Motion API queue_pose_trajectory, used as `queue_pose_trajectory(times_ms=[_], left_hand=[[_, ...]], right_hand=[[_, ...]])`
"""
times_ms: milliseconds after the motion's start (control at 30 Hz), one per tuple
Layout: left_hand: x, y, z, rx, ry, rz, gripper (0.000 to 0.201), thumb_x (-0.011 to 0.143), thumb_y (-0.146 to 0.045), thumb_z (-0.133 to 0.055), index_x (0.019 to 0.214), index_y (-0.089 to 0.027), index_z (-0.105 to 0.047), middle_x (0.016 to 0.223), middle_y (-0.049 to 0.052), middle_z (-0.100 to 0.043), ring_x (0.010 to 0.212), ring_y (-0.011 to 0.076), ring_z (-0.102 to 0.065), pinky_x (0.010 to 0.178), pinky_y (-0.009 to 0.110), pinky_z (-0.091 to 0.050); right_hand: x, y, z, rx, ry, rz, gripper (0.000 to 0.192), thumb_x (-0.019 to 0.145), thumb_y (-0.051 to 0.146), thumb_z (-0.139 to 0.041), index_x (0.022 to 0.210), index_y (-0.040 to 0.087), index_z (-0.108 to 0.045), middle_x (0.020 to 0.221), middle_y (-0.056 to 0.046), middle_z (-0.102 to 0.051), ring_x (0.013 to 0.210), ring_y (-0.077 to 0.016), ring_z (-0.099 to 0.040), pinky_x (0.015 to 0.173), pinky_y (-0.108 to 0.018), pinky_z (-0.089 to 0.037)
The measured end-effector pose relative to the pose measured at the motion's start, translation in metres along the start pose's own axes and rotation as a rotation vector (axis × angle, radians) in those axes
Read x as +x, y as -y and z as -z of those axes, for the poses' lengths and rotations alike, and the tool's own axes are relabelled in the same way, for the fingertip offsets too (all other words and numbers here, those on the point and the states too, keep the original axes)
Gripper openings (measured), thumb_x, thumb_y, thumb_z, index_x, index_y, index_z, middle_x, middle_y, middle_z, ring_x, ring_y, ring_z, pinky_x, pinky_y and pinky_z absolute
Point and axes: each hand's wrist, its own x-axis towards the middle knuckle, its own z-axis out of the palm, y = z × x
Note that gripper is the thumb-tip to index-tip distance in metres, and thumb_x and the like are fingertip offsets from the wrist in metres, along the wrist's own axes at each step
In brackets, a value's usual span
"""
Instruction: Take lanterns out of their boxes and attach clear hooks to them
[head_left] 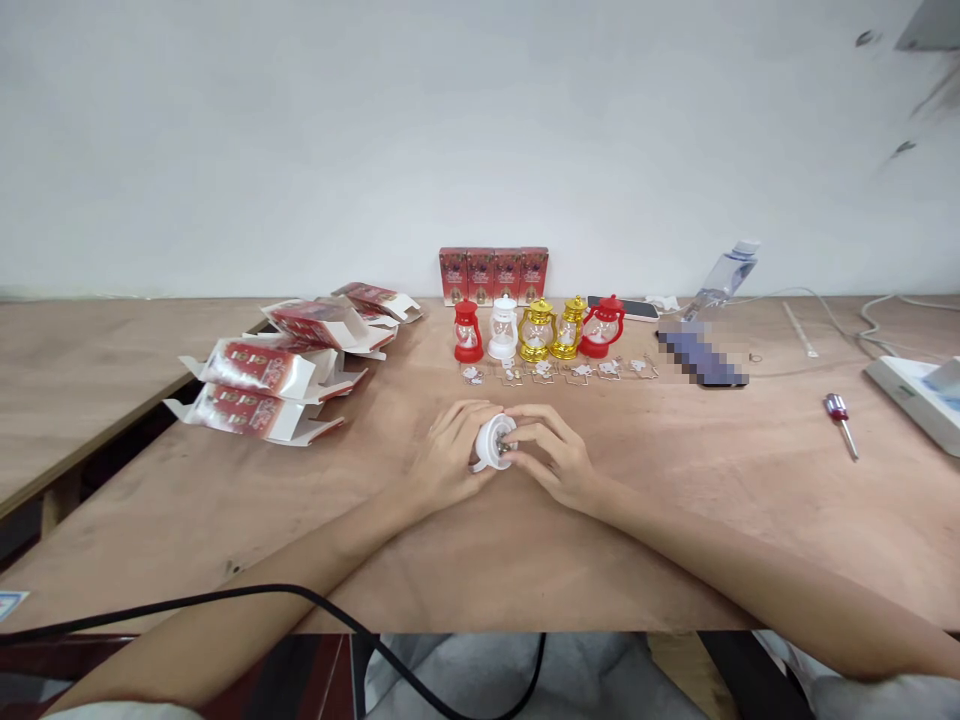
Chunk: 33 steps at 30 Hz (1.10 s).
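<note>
My left hand (pixel 448 458) is wrapped round a small white lantern (pixel 485 446), tilted so that its round hollow base faces me. Small silvery metal parts show inside that base. The fingertips of my right hand (pixel 561 462) are pinched together at the opening; what they hold, if anything, is too small to make out. Beyond my hands stands a row of small lanterns: a red lantern (pixel 468 335), a white lantern (pixel 503 330), gold ones (pixel 537 332) and another red one (pixel 602 330). Before them lie several star-shaped wire pieces with small white tags (pixel 544 372).
Red printed boxes with open flaps (pixel 247 368) are piled at the left. Several upright red boxes (pixel 493 277) stand by the wall. Rightward are a blurred phone (pixel 701 358), a tilted clear bottle (pixel 724 275), a screwdriver (pixel 840 420) and a white tray (pixel 911 395). A black cable (pixel 300 590) crosses the front.
</note>
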Motion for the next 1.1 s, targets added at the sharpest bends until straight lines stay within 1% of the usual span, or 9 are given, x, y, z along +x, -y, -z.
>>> queue_pose_trajectory(times_ms=[267, 433, 533, 667, 767, 867, 967, 1033, 1100], left_hand=[[0.000, 0.001, 0.000, 0.030, 0.009, -0.003, 0.043, 0.079, -0.027, -0.060, 0.120, -0.019, -0.046, 0.110, 0.011, -0.061, 0.107, 0.0243, -0.055, 0.088, 0.039, -0.047], [0.000, 0.001, -0.001, 0.022, -0.007, 0.005, 0.042, 0.079, -0.026, -0.061, 0.117, -0.018, -0.046, 0.110, 0.010, -0.061, 0.108, 0.0236, -0.054, 0.090, 0.038, -0.046], [0.000, 0.001, -0.001, 0.027, -0.022, 0.051, 0.040, 0.079, -0.027, -0.060, 0.116, -0.018, -0.047, 0.110, 0.010, -0.061, 0.108, 0.0234, -0.054, 0.090, 0.037, -0.045], [0.003, 0.000, 0.000, 0.141, -0.038, 0.114, 0.040, 0.080, -0.029, -0.057, 0.117, -0.018, -0.048, 0.111, 0.011, -0.061, 0.106, 0.0249, -0.055, 0.087, 0.038, -0.045], [0.008, 0.003, -0.001, 0.271, 0.004, 0.099, 0.041, 0.079, -0.025, -0.055, 0.119, -0.016, -0.049, 0.114, 0.012, -0.061, 0.108, 0.0277, -0.054, 0.086, 0.040, -0.045], [0.019, 0.007, -0.006, 0.357, 0.051, 0.003, 0.038, 0.082, -0.020, -0.052, 0.119, -0.016, -0.051, 0.117, 0.013, -0.062, 0.114, 0.0291, -0.054, 0.092, 0.044, -0.042], [0.035, 0.009, -0.009, 0.393, 0.052, -0.200, 0.033, 0.086, -0.012, -0.046, 0.117, -0.021, -0.053, 0.118, 0.009, -0.063, 0.118, 0.0258, -0.053, 0.103, 0.052, -0.032], [0.047, 0.008, -0.008, 0.379, 0.067, -0.341, 0.033, 0.088, -0.008, -0.045, 0.115, -0.025, -0.053, 0.121, 0.006, -0.062, 0.120, 0.0227, -0.053, 0.107, 0.056, -0.027], [0.058, 0.008, -0.005, 0.336, 0.117, -0.451, 0.035, 0.088, -0.006, -0.046, 0.114, -0.029, -0.052, 0.123, 0.003, -0.061, 0.121, 0.0199, -0.053, 0.109, 0.056, -0.026]], right_hand=[[-0.004, -0.008, -0.004, 0.118, 0.004, 0.005, 0.023, 0.086, 0.012, -0.053, 0.102, 0.026, -0.062, 0.113, -0.007, -0.050, 0.090, -0.0114, -0.062, 0.080, -0.029, -0.056], [-0.003, -0.009, -0.004, 0.188, -0.015, -0.077, 0.016, 0.086, 0.017, -0.054, 0.091, 0.025, -0.066, 0.109, -0.006, -0.053, 0.086, -0.0110, -0.062, 0.080, -0.029, -0.055], [0.001, -0.001, -0.008, 0.333, -0.060, -0.356, 0.006, 0.082, 0.026, -0.061, 0.084, 0.023, -0.066, 0.107, -0.006, -0.056, 0.089, -0.0136, -0.063, 0.078, -0.030, -0.056], [0.005, 0.011, -0.022, 0.756, -0.198, -0.856, 0.030, 0.072, 0.036, -0.070, 0.096, 0.022, -0.058, 0.094, -0.003, -0.065, 0.082, -0.0137, -0.064, 0.074, -0.031, -0.057], [0.007, 0.011, -0.029, 1.002, -0.270, -1.053, 0.029, 0.072, 0.037, -0.069, 0.092, 0.018, -0.061, 0.089, -0.004, -0.068, 0.087, -0.0151, -0.065, 0.085, -0.035, -0.055], [0.008, 0.002, -0.029, 1.138, -0.364, -1.183, 0.015, 0.077, 0.030, -0.063, 0.080, 0.015, -0.063, 0.088, -0.007, -0.069, 0.091, -0.0165, -0.065, 0.089, -0.035, -0.053], [0.009, -0.007, -0.023, 1.175, -0.440, -1.294, 0.009, 0.080, 0.020, -0.054, 0.078, 0.016, -0.062, 0.086, -0.007, -0.069, 0.090, -0.0149, -0.065, 0.090, -0.032, -0.053], [0.008, -0.010, -0.021, 1.164, -0.412, -1.298, 0.014, 0.083, 0.019, -0.049, 0.081, 0.017, -0.062, 0.090, -0.007, -0.069, 0.092, -0.0140, -0.065, 0.091, -0.030, -0.053], [0.007, -0.011, -0.019, 1.145, -0.372, -1.268, 0.018, 0.084, 0.019, -0.044, 0.084, 0.017, -0.062, 0.094, -0.006, -0.068, 0.093, -0.0131, -0.064, 0.091, -0.030, -0.053]])
